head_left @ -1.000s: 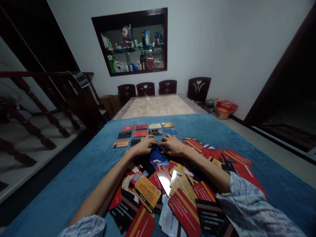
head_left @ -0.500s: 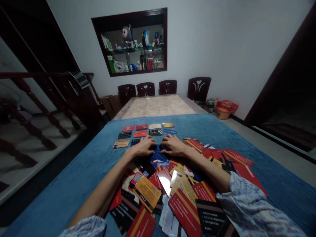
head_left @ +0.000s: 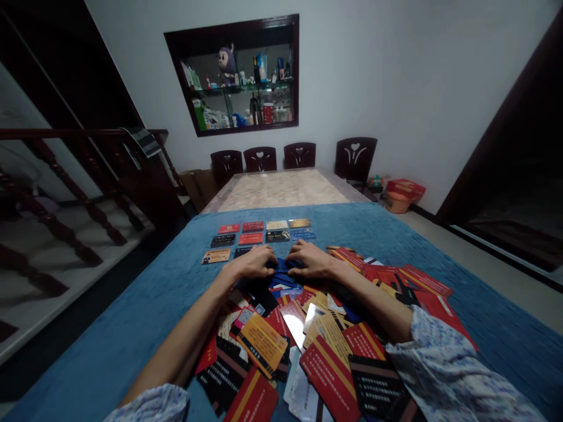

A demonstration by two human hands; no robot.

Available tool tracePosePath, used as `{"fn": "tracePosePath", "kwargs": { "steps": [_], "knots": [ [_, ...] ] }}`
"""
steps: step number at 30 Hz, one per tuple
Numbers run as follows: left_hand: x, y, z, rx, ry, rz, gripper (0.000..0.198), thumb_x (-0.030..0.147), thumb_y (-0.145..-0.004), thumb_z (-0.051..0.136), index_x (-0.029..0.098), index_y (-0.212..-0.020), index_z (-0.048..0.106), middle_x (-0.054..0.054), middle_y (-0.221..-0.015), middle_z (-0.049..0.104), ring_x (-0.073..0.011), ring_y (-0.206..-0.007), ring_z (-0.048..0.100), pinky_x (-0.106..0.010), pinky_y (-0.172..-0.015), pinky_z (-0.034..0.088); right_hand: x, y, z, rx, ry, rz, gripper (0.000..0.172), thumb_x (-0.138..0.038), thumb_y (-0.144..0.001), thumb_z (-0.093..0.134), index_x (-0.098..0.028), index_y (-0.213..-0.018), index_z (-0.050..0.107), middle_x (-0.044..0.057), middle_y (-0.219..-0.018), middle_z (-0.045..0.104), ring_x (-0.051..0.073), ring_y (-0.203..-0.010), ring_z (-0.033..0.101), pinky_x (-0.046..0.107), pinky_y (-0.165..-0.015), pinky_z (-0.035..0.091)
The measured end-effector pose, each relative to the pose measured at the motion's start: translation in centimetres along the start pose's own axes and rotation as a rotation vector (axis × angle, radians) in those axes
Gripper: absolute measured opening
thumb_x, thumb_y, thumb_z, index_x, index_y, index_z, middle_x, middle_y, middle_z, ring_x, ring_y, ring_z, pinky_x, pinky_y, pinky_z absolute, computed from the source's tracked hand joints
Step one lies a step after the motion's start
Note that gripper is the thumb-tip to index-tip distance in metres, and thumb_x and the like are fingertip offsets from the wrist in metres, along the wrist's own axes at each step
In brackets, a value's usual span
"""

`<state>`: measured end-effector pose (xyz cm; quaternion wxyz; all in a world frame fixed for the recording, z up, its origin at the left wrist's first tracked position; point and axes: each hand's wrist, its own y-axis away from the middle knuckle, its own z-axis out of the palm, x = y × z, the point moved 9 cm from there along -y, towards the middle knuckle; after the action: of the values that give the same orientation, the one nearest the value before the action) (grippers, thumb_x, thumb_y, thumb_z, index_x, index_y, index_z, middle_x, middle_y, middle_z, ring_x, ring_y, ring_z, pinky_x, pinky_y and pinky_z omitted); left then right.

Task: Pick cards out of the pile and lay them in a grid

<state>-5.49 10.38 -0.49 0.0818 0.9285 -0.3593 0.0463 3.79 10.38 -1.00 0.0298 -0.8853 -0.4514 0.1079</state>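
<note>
Both hands press in from either side on a bunch of blue cards (head_left: 284,271) at the far edge of a big loose heap. My left hand (head_left: 257,262) has its fingers curled over the cards' left side. From the right, my right hand (head_left: 308,259) grips them with fingers bent and thumb low. Under my forearms spreads the card heap, with a red card (head_left: 329,375), an orange card (head_left: 263,344) and a black card (head_left: 378,384) on top. Beyond my hands several cards lie in rows, among them a dark card (head_left: 277,236) and a blue card (head_left: 302,234).
A blue cloth (head_left: 145,316) covers the near table; its bare stone top (head_left: 285,187) shows behind. Dark chairs (head_left: 299,155) stand along the far end. A wooden railing (head_left: 65,176) runs at the left, and an orange tub (head_left: 397,202) sits on the floor at right.
My hands have stayed at the blue cards, shifting only slightly. The blue cards between them now look a little more bunched. Heap and rows look the same.
</note>
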Motion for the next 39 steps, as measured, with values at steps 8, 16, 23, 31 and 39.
{"fn": "tracePosePath", "kwargs": {
  "steps": [8, 16, 23, 31, 39],
  "knots": [
    [-0.2, 0.2, -1.2, 0.074, 0.1, 0.028, 0.024, 0.022, -0.076, 0.062, 0.02, -0.094, 0.077, -0.005, -0.099, 0.075, -0.0214, -0.1, 0.065, -0.027, -0.091, 0.047, -0.7, 0.1, -0.8, 0.066, 0.009, -0.142, 0.028, -0.035, -0.091, 0.057, -0.018, -0.103, 0.076, 0.009, -0.091, 0.072, 0.021, -0.089, 0.054, 0.034, -0.085, 0.041],
    [-0.5, 0.4, -2.7, 0.198, 0.24, 0.054, 0.022, 0.021, -0.081, 0.059, 0.017, -0.088, 0.079, -0.005, -0.091, 0.076, -0.0174, -0.086, 0.066, -0.024, -0.082, 0.048, -0.5, 0.2, -1.8, 0.186, 0.023, -0.1, 0.027, -0.027, -0.095, 0.051, -0.017, -0.095, 0.076, 0.01, -0.085, 0.072, 0.019, -0.085, 0.056, 0.029, -0.075, 0.041],
    [-1.4, 0.2, -3.0, 0.328, 0.265, 0.05, 0.027, 0.014, -0.082, 0.053, 0.017, -0.092, 0.078, -0.003, -0.092, 0.075, -0.0169, -0.088, 0.066, -0.026, -0.083, 0.049, 0.4, 0.4, -2.2, 0.263, 0.093, 0.02, 0.032, -0.023, -0.098, 0.044, -0.018, -0.09, 0.074, 0.008, -0.083, 0.069, 0.018, -0.087, 0.056, 0.027, -0.072, 0.037],
    [-1.5, 0.1, -3.0, 0.405, 0.21, 0.004, 0.032, 0.009, -0.083, 0.052, 0.018, -0.104, 0.076, -0.006, -0.094, 0.074, -0.0181, -0.087, 0.065, -0.029, -0.082, 0.05, 1.6, 0.5, -2.3, 0.273, 0.093, 0.161, 0.026, -0.024, -0.097, 0.048, -0.019, -0.111, 0.07, 0.01, -0.094, 0.067, 0.019, -0.09, 0.057, 0.027, -0.077, 0.038],
    [-1.2, 0.0, -2.5, 0.448, 0.143, -0.02, 0.041, 0.006, -0.084, 0.05, 0.019, -0.118, 0.069, -0.008, -0.105, 0.072, -0.0202, -0.094, 0.064, -0.033, -0.089, 0.05, 1.9, 0.4, -1.6, 0.233, 0.194, 0.238, 0.033, -0.02, -0.094, 0.054, -0.02, -0.126, 0.059, 0.011, -0.101, 0.069, 0.022, -0.097, 0.058, 0.029, -0.079, 0.04]
  ]
}}
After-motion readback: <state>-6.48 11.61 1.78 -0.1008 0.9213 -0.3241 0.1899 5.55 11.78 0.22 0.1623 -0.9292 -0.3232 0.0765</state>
